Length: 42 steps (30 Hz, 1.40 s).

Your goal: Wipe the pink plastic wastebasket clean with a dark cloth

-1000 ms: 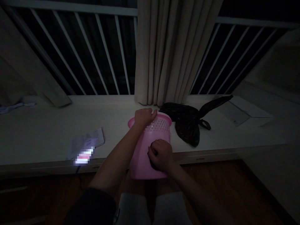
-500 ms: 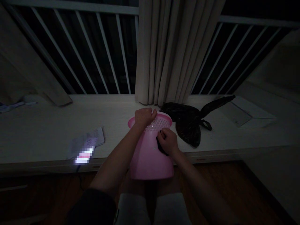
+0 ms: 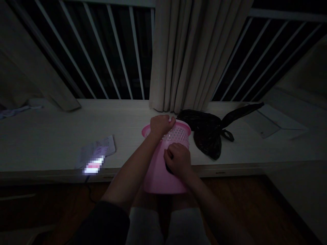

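A pink wastebasket with a honeycomb mesh band stands over my lap, at the edge of the windowsill. My left hand is closed around its rim at the top. On the basket's side, my right hand is curled into a fist round a black cloth, pressing it to the plastic. Most of that cloth is hidden under the fingers, and the dim light blurs its detail. Just right of the basket lies a tied black plastic bag.
The pale windowsill runs across the view. Papers and a glowing blurred screen with a cable lie left; a white box sits right. Behind are curtains and white railings.
My right hand has slid left across the basket's side with the black cloth. The left hand keeps its hold on the rim. The view has shifted slightly.
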### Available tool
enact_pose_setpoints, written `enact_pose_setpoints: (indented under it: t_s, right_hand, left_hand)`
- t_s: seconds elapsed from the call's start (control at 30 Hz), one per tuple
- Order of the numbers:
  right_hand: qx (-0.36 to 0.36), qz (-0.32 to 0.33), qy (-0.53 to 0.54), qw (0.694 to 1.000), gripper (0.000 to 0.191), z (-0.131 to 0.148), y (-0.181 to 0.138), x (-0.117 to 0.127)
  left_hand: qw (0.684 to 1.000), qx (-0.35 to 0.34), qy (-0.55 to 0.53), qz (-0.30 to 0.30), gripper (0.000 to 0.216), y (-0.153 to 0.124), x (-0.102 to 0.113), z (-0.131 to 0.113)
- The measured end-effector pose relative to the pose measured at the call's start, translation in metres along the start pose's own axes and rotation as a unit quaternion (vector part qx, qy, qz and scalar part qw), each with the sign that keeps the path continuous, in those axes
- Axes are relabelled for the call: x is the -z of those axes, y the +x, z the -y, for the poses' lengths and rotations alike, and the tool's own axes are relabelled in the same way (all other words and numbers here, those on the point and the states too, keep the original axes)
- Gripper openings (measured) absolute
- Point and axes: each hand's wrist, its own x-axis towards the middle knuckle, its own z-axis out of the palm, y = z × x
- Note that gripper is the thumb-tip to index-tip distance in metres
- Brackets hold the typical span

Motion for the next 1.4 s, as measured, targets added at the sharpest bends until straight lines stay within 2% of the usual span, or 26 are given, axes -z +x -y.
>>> enact_pose_setpoints:
  t_s: [0.13,0.23,0.47,0.6,0.8,1.03,1.4]
  right_hand:
    - [0.047,0.043,-0.022,0.998,0.023,0.022,-0.025,0.004]
    - [0.058,0.045,-0.002,0.997,0.023,0.030,-0.044,0.007]
    - [0.009,0.001,0.062,0.998,0.029,0.015,-0.073,0.014]
    - [-0.039,-0.021,0.075,0.996,0.033,0.003,-0.071,0.016]
    - [-0.089,0.007,0.068,0.994,0.035,-0.007,-0.054,0.016]
    - [-0.105,-0.013,0.067,0.992,0.035,-0.011,-0.045,0.012]
    - [-0.126,-0.039,0.077,0.988,0.035,-0.016,-0.047,0.010]
  left_hand:
    - [1.000,0.002,0.003,-0.001,0.057,-0.001,0.000,-0.001]
    - [1.000,0.002,0.007,0.002,0.057,-0.001,0.000,0.000]
    - [1.000,-0.015,0.009,-0.008,0.059,0.001,-0.003,-0.003]
    - [1.000,-0.015,0.010,-0.010,0.058,0.001,-0.002,-0.004]
    - [1.000,-0.013,0.021,-0.017,0.059,0.001,-0.002,-0.004]
    - [1.000,-0.006,0.024,-0.008,0.057,0.000,0.000,-0.001]
    - [1.000,-0.020,0.017,-0.011,0.059,0.001,-0.003,-0.005]
